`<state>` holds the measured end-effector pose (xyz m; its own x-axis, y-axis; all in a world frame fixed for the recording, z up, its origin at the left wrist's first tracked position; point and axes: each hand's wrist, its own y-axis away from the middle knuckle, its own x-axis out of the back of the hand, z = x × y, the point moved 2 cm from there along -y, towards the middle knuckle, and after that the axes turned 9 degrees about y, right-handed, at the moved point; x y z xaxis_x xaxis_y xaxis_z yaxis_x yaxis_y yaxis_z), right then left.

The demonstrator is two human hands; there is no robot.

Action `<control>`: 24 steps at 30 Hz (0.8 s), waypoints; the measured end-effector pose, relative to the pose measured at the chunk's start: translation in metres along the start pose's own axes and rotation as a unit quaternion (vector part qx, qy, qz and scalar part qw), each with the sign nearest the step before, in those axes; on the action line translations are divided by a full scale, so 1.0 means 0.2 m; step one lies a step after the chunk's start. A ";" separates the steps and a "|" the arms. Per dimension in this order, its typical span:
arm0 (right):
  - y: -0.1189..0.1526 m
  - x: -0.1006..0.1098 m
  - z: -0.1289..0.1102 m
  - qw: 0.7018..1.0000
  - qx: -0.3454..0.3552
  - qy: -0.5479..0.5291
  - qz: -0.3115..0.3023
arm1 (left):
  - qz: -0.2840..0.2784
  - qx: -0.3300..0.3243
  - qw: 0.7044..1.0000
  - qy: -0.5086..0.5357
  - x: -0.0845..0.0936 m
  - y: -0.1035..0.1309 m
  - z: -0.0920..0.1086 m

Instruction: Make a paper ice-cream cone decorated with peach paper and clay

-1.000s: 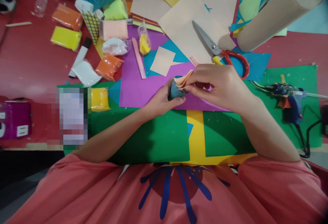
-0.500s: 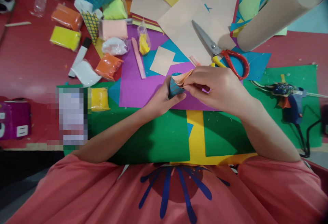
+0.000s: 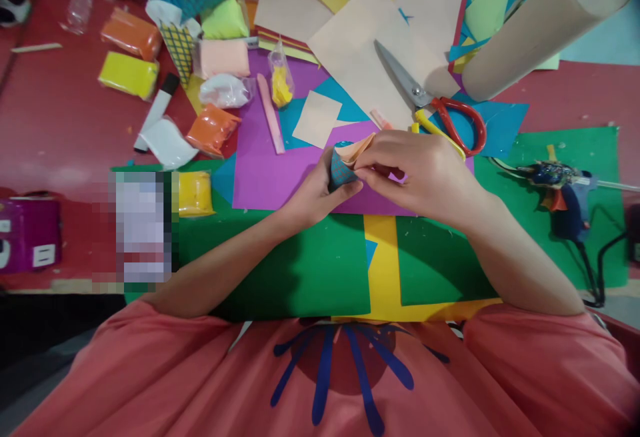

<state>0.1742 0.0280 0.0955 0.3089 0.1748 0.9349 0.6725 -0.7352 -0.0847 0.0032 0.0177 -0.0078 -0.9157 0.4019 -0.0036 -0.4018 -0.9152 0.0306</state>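
A small blue cone with a crossed line pattern (image 3: 342,169) is wrapped by the fingers of my left hand (image 3: 316,192), its wide end upward. Peach paper (image 3: 354,150) sticks out of the cone's opening on the right. My right hand (image 3: 420,174) pinches this paper at the cone's rim, thumb and fingertips together. Both hands are above a purple sheet (image 3: 265,180). Just behind them lie a peach paper square (image 3: 317,118) and a pink stick (image 3: 271,114). The narrow end of the cone is hidden in my left hand.
Scissors with red handles (image 3: 425,97) lie behind my right hand. A glue gun (image 3: 570,204) rests on green sheet at right, near a large cardboard tube (image 3: 540,30). Clay packets (image 3: 215,127), a marker (image 3: 157,112) and finished-looking cones (image 3: 177,44) are at left.
My right hand has shifted slightly left and down along the cone's rim, uncovering more of a yellow strip by the scissors. My left hand and the cone have hardly moved.
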 end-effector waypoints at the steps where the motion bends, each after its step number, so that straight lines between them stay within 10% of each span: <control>1: 0.00 0.00 0.00 1.000 -0.001 -0.001 0.000 | -0.001 0.000 1.000 0.002 0.00 0.00 0.00; 15: 0.01 0.06 0.04 0.980 -0.060 -0.171 0.084 | -0.074 0.148 0.960 0.226 -0.01 -0.01 0.05; 24: 0.02 0.10 0.08 0.994 -0.007 -0.094 0.058 | -0.091 0.175 0.926 0.321 -0.02 -0.01 0.08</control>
<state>0.1933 0.0395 0.1085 0.5053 0.2061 0.8380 0.6153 -0.7669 -0.1825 0.0079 0.0188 0.0083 -0.6948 0.3457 -0.6306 -0.6258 -0.7227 0.2933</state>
